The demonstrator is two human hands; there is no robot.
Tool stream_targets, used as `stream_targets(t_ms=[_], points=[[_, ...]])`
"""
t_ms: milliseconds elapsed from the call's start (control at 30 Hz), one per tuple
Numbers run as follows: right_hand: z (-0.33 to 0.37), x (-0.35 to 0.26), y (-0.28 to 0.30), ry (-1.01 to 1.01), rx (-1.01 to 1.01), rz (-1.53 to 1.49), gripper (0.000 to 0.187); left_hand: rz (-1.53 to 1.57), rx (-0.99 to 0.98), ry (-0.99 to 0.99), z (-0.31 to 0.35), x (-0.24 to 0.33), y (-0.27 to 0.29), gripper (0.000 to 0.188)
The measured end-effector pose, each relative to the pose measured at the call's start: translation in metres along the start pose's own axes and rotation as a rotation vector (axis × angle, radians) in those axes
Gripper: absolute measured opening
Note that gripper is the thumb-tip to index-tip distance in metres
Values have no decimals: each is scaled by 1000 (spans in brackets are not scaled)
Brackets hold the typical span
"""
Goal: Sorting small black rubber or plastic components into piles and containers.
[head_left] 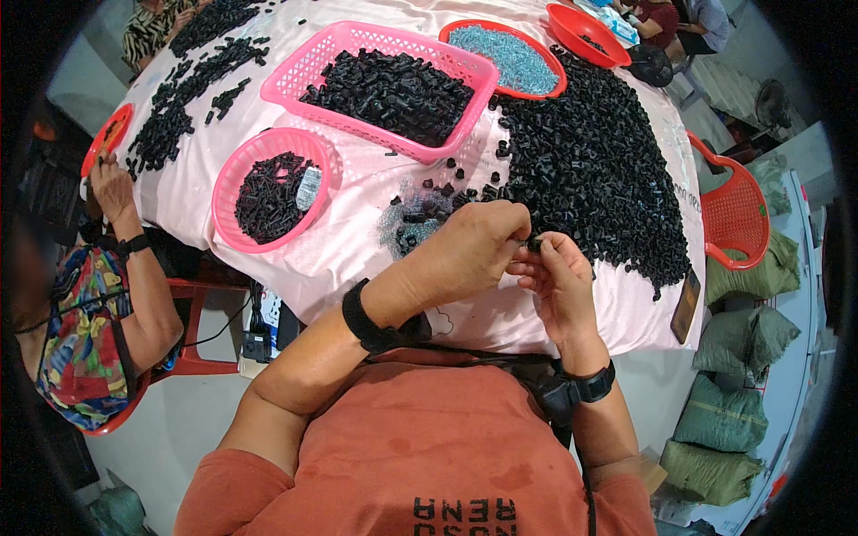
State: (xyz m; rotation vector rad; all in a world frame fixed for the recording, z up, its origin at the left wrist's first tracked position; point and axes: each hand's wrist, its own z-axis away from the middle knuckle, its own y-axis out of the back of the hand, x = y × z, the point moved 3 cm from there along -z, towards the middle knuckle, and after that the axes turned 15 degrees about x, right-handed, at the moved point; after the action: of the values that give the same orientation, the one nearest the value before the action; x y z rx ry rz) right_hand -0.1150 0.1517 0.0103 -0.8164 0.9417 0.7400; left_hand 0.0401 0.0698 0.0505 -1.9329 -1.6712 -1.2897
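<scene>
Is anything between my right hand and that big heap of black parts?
Nothing visible: the heap of small black parts lies directly beyond your right hand; the rectangular pink basket stands left of the heap.

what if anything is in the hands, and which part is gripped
A small dark piece, pinched in the right hand; the part gripped is too small to tell. Whether the left hand holds anything is hidden.

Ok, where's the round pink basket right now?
Left of centre in the head view, the round pink basket sits on the pink cloth, on the near-left side of the rectangular pink basket and well left of the left hand.
</scene>
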Motion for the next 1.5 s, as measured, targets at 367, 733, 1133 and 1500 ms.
stream_targets(t_ms=[367, 733, 1133, 1500], points=[[5, 3, -5, 75, -25, 125, 15, -60, 30, -15, 4, -3, -6, 7], [9, 7, -4, 71, -38, 160, 22, -82, 26, -67, 5, -5, -10, 8], [8, 9, -6, 60, -22, 125, 20, -91, 16, -13, 4, -8, -8, 8], [6, 4, -5, 132, -13, 204, 19, -25, 3, 129, 4, -5, -10, 10]])
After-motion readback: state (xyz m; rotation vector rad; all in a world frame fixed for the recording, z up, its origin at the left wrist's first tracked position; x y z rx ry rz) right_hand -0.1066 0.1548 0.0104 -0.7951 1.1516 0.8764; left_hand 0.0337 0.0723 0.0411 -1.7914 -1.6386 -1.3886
